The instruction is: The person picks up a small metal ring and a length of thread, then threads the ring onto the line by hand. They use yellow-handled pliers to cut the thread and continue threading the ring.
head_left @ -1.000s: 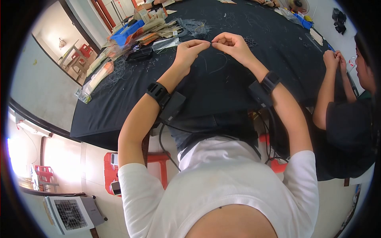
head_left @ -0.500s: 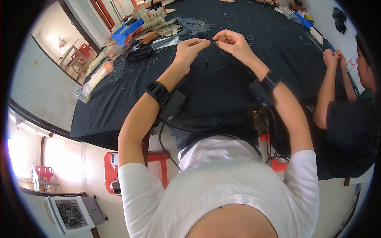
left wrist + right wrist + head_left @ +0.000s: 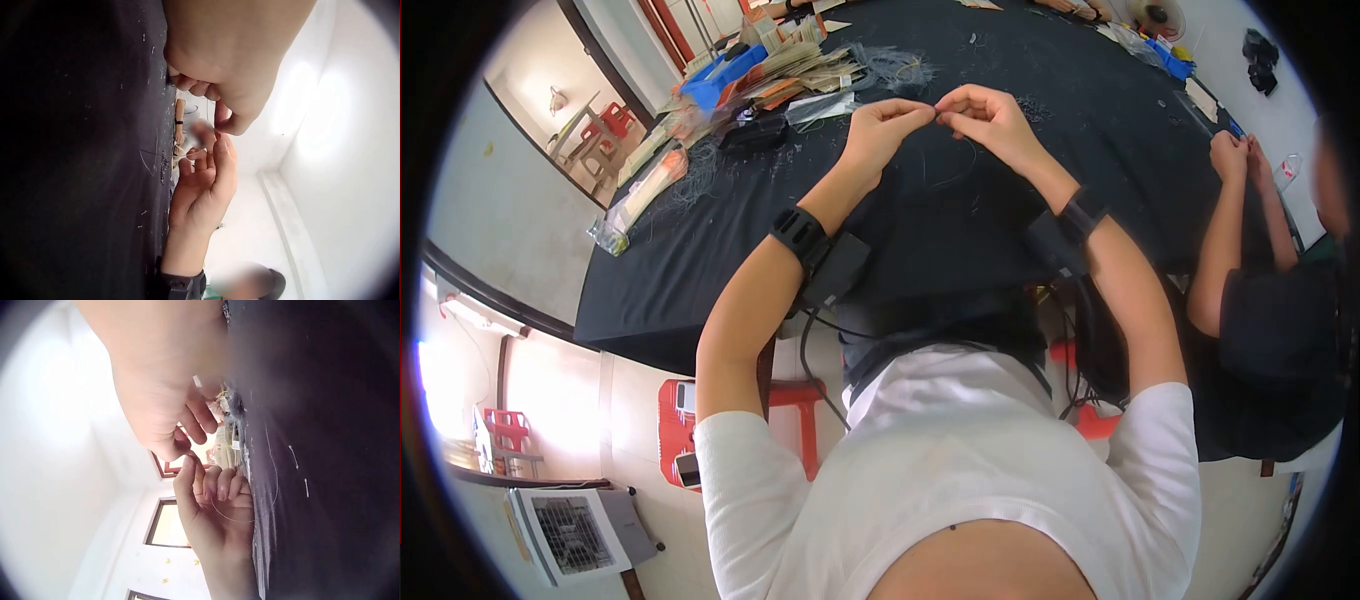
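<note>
My left hand [image 3: 881, 135] and right hand [image 3: 992, 122] meet fingertip to fingertip above the black tablecloth [image 3: 920, 240]. A thin, pale line [image 3: 275, 487] loops below the hands in the right wrist view. Thumb and index finger of the left hand [image 3: 219, 519] pinch the line near its end; what lies exactly between the tips is too small to tell. The right hand [image 3: 203, 194] also pinches with thumb and index finger at that spot, its other fingers loosely bent.
Stacked cards and packets [image 3: 800, 75], a blue tray [image 3: 725, 78] and tangled clear line [image 3: 895, 68] lie at the back left. A black pouch [image 3: 755, 135] is left of my hands. Another person [image 3: 1280, 300] sits at the right; a fan [image 3: 1155, 17] stands at the back right.
Half a second ago the right fingertips were parted from the left ones; now they touch again. The view has shifted slightly.
</note>
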The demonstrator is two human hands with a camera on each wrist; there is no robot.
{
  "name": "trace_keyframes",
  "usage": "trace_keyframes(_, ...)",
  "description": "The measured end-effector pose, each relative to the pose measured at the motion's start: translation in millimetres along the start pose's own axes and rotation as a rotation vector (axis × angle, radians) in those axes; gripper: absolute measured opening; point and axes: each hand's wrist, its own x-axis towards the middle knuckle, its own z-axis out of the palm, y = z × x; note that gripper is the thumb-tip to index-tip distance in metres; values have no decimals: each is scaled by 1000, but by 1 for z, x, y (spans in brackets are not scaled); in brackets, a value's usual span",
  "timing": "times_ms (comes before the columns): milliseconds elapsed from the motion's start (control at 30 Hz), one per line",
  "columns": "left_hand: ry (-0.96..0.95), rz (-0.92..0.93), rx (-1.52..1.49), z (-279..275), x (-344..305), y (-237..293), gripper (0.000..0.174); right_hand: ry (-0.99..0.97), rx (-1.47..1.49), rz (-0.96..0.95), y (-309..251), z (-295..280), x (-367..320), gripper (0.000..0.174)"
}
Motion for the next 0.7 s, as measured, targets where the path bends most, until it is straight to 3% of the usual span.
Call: trace_keyframes(700,1,-48,-1,1,0,-1,18,53,64,-21,-5,2,1,10)
